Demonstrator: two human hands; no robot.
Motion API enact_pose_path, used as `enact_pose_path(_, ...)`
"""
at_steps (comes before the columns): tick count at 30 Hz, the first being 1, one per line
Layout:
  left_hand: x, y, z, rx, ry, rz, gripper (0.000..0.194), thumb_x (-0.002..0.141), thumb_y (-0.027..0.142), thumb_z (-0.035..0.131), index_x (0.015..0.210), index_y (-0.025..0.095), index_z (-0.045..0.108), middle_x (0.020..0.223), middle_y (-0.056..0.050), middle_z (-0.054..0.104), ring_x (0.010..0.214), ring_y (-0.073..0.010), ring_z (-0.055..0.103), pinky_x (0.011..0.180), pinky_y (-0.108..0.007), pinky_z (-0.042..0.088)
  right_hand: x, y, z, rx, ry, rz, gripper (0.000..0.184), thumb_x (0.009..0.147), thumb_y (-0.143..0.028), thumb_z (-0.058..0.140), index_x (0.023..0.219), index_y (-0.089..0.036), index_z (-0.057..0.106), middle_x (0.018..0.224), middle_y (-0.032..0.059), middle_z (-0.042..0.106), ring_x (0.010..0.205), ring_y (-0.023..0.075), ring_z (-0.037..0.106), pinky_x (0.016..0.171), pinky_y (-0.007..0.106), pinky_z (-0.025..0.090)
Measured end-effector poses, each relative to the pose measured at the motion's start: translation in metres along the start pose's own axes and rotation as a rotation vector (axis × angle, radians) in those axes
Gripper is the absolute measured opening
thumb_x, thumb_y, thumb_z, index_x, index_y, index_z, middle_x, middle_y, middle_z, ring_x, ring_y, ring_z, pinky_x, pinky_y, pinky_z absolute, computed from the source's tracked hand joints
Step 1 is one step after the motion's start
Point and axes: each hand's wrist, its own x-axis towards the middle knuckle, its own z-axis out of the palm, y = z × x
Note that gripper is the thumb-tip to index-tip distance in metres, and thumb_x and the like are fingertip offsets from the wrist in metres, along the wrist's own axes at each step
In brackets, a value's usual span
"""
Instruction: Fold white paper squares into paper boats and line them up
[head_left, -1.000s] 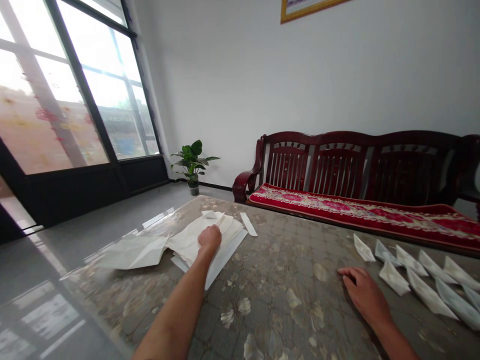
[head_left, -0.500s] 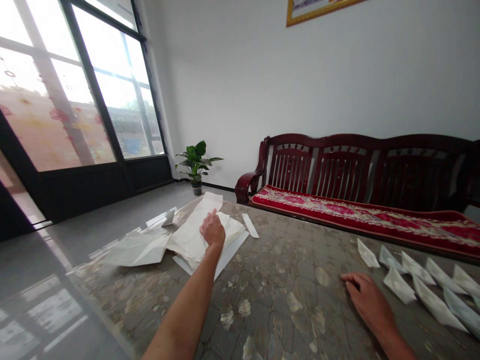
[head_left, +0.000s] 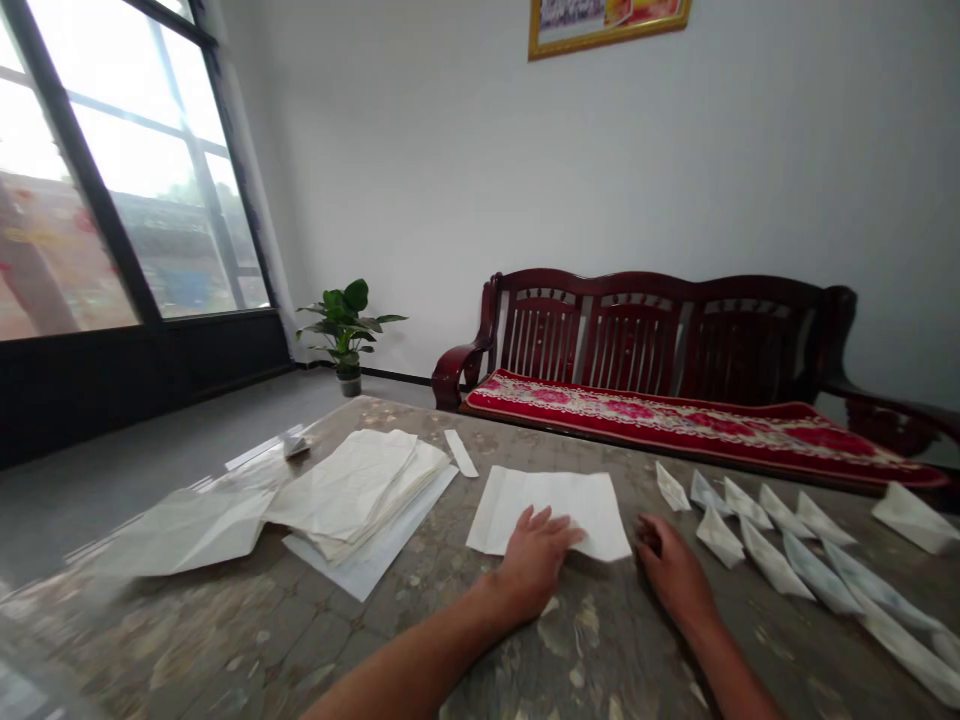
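The sheet [head_left: 559, 490] is now lying apart from the pile [head_left: 349, 490], within both hands' reach; the left hand [head_left: 536, 555] is resting on it, fingers spread; the right hand [head_left: 673, 568] is curling by its edge, grip unclear.

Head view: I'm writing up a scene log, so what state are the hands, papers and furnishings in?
Left hand: open, fingers spread, over the single sheet
Single sheet: unfolded, lightly creased
Right hand: fingers curled, beside the sheet; contact unclear
Paper stack: loosely piled, edges uneven
Paper strip: lying flat
Paper boats: folded, set in rows
Plant: upright, potted
Red seat cover: spread along the bench
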Motion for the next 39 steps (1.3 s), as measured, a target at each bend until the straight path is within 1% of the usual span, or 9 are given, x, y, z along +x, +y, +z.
enact_pose_path(3,-0.009,-0.003,0.000,-0.124,-0.113,0.101,0.045,0.083,0.012,0.047,0.114,0.039,0.067,0.129,0.006,0.064,0.138,-0.0215,0.038,0.118,-0.051,0.006,-0.001,-0.003,-0.001,0.099,0.008,0.030,0.046,0.074,-0.030,0.047,0.117,-0.020,0.061,0.108,0.0094,0.068,0.096,0.0229,0.065,0.087,0.036,0.050)
enact_pose_path(8,-0.010,-0.027,-0.021,-0.149,-0.133,0.108,0.046,0.069,0.002,0.045,0.082,0.034,0.075,0.116,0.007,0.071,0.139,-0.0198,0.037,0.118,-0.052,-0.002,-0.006,-0.004,-0.004,0.182,0.016,-0.009,0.056,0.068,-0.025,0.053,0.122,-0.017,0.061,0.119,0.0124,0.062,0.091,0.0228,0.064,0.077,0.034,0.054)
enact_pose_path(13,-0.010,-0.028,-0.017,-0.103,-0.076,0.096,0.039,0.075,0.004,0.048,0.085,0.032,0.073,0.109,0.005,0.072,0.129,-0.0199,0.048,0.117,-0.053,0.006,-0.004,-0.002,-0.003,0.129,0.031,-0.196,0.046,0.069,-0.022,0.053,0.113,-0.020,0.068,0.121,0.0101,0.060,0.111,0.0242,0.058,0.099,0.039,0.046)
enact_pose_path(19,-0.011,-0.013,-0.001,0.035,0.130,0.252,0.033,0.080,0.004,0.047,0.094,0.027,0.067,0.083,0.003,0.071,0.087,-0.0140,0.065,0.115,-0.046,0.022,-0.009,-0.011,-0.004,-0.128,0.193,-0.237,0.047,0.076,-0.024,0.056,0.122,-0.024,0.063,0.126,0.0090,0.058,0.120,0.0272,0.052,0.105,0.046,0.040)
enact_pose_path(24,-0.012,-0.003,0.004,0.125,0.208,0.387,0.029,0.087,0.010,0.045,0.105,0.025,0.061,0.082,0.000,0.070,0.079,-0.0145,0.064,0.103,-0.038,0.040,-0.025,-0.038,-0.011,-0.263,-0.053,-0.546,0.039,0.083,-0.030,0.059,0.122,-0.029,0.065,0.132,0.0070,0.059,0.126,0.0283,0.046,0.104,0.046,0.038)
enact_pose_path(27,-0.014,0.003,0.001,0.162,0.212,0.430,0.033,0.089,0.012,0.045,0.116,0.024,0.057,0.083,0.000,0.070,0.077,-0.0147,0.065,0.100,-0.037,0.044,-0.025,-0.040,-0.012,-0.233,-0.188,-0.621,0.031,0.086,-0.032,0.059,0.114,-0.030,0.070,0.121,0.0070,0.067,0.121,0.0276,0.051,0.099,0.044,0.041)
enact_pose_path(30,-0.015,0.002,-0.009,0.170,0.230,0.425,0.044,0.087,0.012,0.049,0.129,0.024,0.051,0.095,-0.001,0.072,0.090,-0.0162,0.066,0.111,-0.043,0.034,-0.018,-0.028,-0.012,-0.087,-0.260,-0.575,0.027,0.087,-0.035,0.057,0.107,-0.029,0.073,0.106,0.0069,0.073,0.108,0.0264,0.061,0.094,0.044,0.046)
enact_pose_path(34,-0.011,-0.022,-0.022,0.124,0.330,0.251,0.062,0.074,0.006,0.054,0.132,0.026,0.051,0.122,-0.005,0.066,0.120,-0.0231,0.055,0.118,-0.053,0.018,-0.009,-0.010,-0.012,0.201,-0.192,-0.411,0.031,0.085,-0.046,0.057,0.093,-0.025,0.077,0.100,0.0111,0.074,0.104,0.0288,0.064,0.096,0.048,0.047)
enact_pose_path(39,0.004,-0.062,-0.023,-0.179,0.258,-0.007,0.057,0.065,0.004,0.052,0.118,0.023,0.064,0.121,-0.005,0.068,0.116,-0.0234,0.060,0.107,-0.045,0.041,-0.007,-0.007,-0.009,0.362,-0.170,-0.224,0.039,0.079,-0.058,0.062,0.088,-0.023,0.078,0.099,0.0122,0.075,0.112,0.0321,0.062,0.103,0.053,0.041)
